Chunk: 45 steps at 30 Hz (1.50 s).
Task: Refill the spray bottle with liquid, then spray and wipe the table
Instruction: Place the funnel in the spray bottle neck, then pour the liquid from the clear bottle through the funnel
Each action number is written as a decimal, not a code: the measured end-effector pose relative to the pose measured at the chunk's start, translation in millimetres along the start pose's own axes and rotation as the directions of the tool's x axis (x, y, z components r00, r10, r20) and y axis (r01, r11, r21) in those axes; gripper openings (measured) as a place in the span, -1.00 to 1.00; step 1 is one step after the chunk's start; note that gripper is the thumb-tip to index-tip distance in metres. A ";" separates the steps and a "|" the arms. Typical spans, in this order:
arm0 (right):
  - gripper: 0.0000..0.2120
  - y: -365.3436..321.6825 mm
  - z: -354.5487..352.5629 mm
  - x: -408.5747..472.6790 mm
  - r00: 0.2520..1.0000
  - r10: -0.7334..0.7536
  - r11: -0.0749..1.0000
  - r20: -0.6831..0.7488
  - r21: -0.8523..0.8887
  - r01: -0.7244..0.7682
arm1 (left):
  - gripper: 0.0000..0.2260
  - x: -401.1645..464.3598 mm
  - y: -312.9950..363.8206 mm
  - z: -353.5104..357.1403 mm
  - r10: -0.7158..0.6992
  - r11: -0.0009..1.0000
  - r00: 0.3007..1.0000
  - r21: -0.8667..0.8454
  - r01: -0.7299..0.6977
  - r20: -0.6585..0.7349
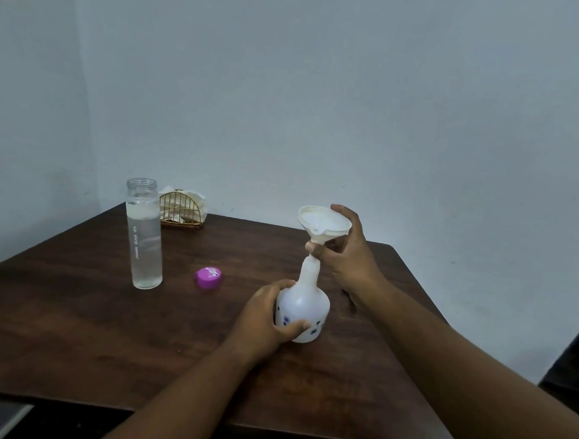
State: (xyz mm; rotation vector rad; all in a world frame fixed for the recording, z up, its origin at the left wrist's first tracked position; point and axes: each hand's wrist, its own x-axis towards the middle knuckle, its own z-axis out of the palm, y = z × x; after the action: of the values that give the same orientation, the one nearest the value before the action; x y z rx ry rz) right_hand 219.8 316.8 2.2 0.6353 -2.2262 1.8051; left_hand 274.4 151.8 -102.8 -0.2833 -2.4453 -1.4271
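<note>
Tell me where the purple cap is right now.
In the head view, the purple cap lies on the wooden table, between the clear water bottle on its left and the white spray bottle on its right.

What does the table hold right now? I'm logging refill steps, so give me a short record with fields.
spray bottle: upright, white with blue flowers, neck open
funnel: white, spout at the bottle's neck
left hand: grips the bottle's body
right hand: pinches the funnel's stem
glass bottle: uncapped, clear liquid nearly to the shoulder
purple cap: lying on the table
napkin holder: gold wire, at the far edge
</note>
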 end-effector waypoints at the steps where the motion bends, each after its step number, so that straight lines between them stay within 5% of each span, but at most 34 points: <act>1: -0.29 2.1 0.4 0.2 1.000 -0.008 1.000 -0.009 -0.002 0.008 | -0.35 0.1 0.0 -0.3 0.000 1.000 1.000 -0.003 0.000 0.003; 12: -0.28 10.2 1.4 -1.0 0.999 -0.017 1.000 -0.051 0.021 0.018 | -0.33 0.0 1.1 -0.2 -0.012 1.000 1.000 0.004 0.012 0.014; 17: -0.29 17.1 5.4 -9.6 1.000 -0.006 0.994 -0.001 -0.111 0.006 | -0.32 -0.4 1.9 0.2 -0.018 1.000 1.000 0.015 0.017 0.011; 29: 0.06 21.9 14.5 -21.3 0.995 0.080 0.996 -0.056 -0.034 -0.082 | -0.29 -0.6 -1.0 3.1 -0.001 0.999 1.000 0.033 0.001 -0.004; 31: -0.14 21.3 17.9 -21.2 0.989 0.117 0.992 -0.090 0.063 -0.111 | -0.13 -1.1 -2.6 3.1 -0.022 0.999 1.000 -0.024 0.021 -0.003; 33: -0.54 19.7 21.8 -24.0 0.983 0.137 0.987 -0.119 0.102 -0.125 | -0.01 -3.7 -1.9 -2.1 -0.061 0.992 0.997 -0.116 0.055 -0.051; 35: -0.78 22.9 26.2 -28.4 0.981 0.149 0.984 -0.125 0.120 -0.134 | -0.13 -8.1 -0.2 -12.8 -0.052 0.985 0.985 -0.170 0.024 -0.167; 38: -0.90 29.4 32.2 -32.4 0.976 0.172 0.974 -0.132 0.170 -0.148 | -0.45 -16.8 6.7 -40.6 -0.110 0.942 0.917 -0.333 -0.027 -0.384; 40: -0.92 32.9 34.9 -32.2 0.975 0.171 0.972 -0.142 0.184 -0.144 | -0.62 -13.1 8.7 -63.4 -0.308 0.802 0.820 -0.595 -0.049 -0.482; 43: -0.91 35.9 39.0 -30.8 0.973 0.168 0.973 -0.158 0.186 -0.138 | -0.56 0.2 1.0 -102.8 -0.599 0.477 0.668 -0.867 -0.143 -0.440; 45: -0.89 37.6 42.1 -30.3 0.971 0.161 0.974 -0.175 0.185 -0.128 | -0.46 9.9 -11.5 -124.8 -0.686 0.434 0.586 -0.889 -0.146 -0.431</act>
State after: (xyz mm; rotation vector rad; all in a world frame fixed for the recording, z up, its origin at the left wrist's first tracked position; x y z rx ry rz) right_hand 234.3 288.1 -53.2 0.3194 -2.0550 2.0515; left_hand 280.6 37.6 -50.8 0.5663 -0.8811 -2.2529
